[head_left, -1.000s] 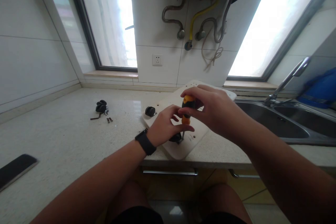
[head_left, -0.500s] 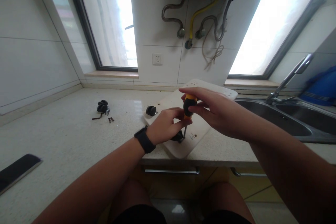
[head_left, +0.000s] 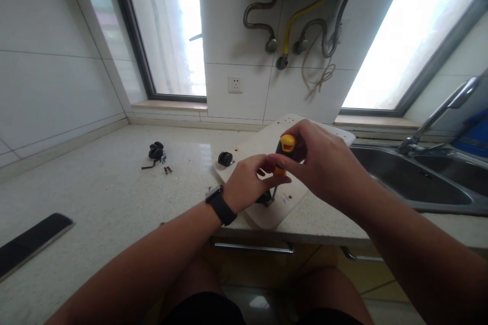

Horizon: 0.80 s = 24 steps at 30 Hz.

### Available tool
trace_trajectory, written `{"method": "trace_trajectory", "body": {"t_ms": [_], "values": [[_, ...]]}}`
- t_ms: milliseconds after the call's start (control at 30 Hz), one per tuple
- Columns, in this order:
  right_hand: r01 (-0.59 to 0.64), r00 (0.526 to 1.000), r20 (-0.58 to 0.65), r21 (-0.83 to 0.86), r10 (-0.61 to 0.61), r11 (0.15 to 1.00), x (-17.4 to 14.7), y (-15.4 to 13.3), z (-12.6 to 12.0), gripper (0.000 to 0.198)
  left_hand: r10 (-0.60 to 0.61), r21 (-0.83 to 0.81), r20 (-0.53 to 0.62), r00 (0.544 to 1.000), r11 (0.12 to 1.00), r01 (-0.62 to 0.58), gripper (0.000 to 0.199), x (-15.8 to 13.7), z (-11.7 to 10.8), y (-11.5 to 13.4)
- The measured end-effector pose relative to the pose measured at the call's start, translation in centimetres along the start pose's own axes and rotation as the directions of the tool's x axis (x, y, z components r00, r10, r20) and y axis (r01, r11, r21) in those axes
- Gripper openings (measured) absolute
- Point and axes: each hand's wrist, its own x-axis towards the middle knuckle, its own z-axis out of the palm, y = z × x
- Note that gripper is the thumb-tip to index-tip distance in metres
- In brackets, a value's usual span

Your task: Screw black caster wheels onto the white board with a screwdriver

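Right hand (head_left: 320,157) closed on screwdriver (head_left: 285,149), left hand (head_left: 246,185) alongside

Right forearm comes in from the lower right, wrist slightly arched, back of the hand uppermost. Fingers wrap the far side of the yellow-and-black handle; thumb lies across the near side, tip pointing left. No slack in this grip.

Left forearm rises from the lower left, black wristwatch (head_left: 221,206) at the wrist. Hand half curled: fingers bent toward the handle, thumb stretched rightward at its lower end, a small gap between thumb and forefinger. Whether these fingers actually grip the tool, cannot tell.

Screwdriver leans a little, handle up, shank down to the mount of a black caster (head_left: 263,198) near the front corner of a white board (head_left: 263,217). Tip seating too small to read. Left fingers partly cover that caster. Beside the shank, on its right: a pencil-like mark and a hole.

Board lies skewed on the speckled countertop (head_left: 114,208), front corner close to the countertop's front edge, far corner toward the wall. Second caster (head_left: 225,159) at the board's left corner.

Left of the board, toward the countertop's back edge: loose black casters (head_left: 156,151), with small screws (head_left: 168,169) just in front. Steel sink (head_left: 404,204) to the right.
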Motion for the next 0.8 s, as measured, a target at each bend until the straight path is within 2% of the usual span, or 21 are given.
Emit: {"method": "trace_trajectory", "body": {"t_ms": [67,133,233,300,433,600,700,800], "values": [[0.020,0.999,0.039,0.049,-0.022,0.999,0.1,0.2,-0.3,0.035,0.018,0.012,0.007,1.000,1.000,-0.018,0.030,0.0,-0.1,0.3],[0.064,0.986,0.139,0.199,-0.092,0.978,0.2,0.9,-0.7,0.033,0.048,0.033,0.057,0.997,0.998,-0.050,0.024,0.1,-0.4,0.5],[0.125,0.922,0.281,0.433,-0.266,0.893,0.3,2.1,-0.9,0.046,0.073,0.032,0.178,0.981,0.996,-0.080,0.019,0.5,-1.1,0.4],[0.121,0.906,0.309,0.468,-0.290,0.875,0.5,2.6,-0.8,0.048,0.076,0.001,0.244,0.967,0.997,-0.079,0.019,0.7,-1.5,0.3],[0.066,0.954,0.252,0.355,-0.164,0.932,0.8,2.1,-0.3,0.038,0.040,-0.014,0.271,0.962,0.999,-0.038,0.022,0.9,-1.8,0.3],[0.025,0.982,0.182,0.145,-0.052,0.989,0.8,0.4,0.0,0.037,-0.030,-0.003,0.133,0.991,1.000,0.031,0.036,0.5,-1.2,0.2],[0.030,0.991,0.127,0.049,-0.036,0.998,0.6,-0.3,0.2,0.037,-0.067,0.021,0.063,0.996,0.998,0.066,0.041,0.3,-0.5,0.0],[0.057,0.995,0.088,-0.041,-0.053,0.998,0.4,-1.0,0.5,0.033,-0.113,0.065,0.018,0.993,0.992,0.111,0.031,0.1,-0.1,0.1]]}}
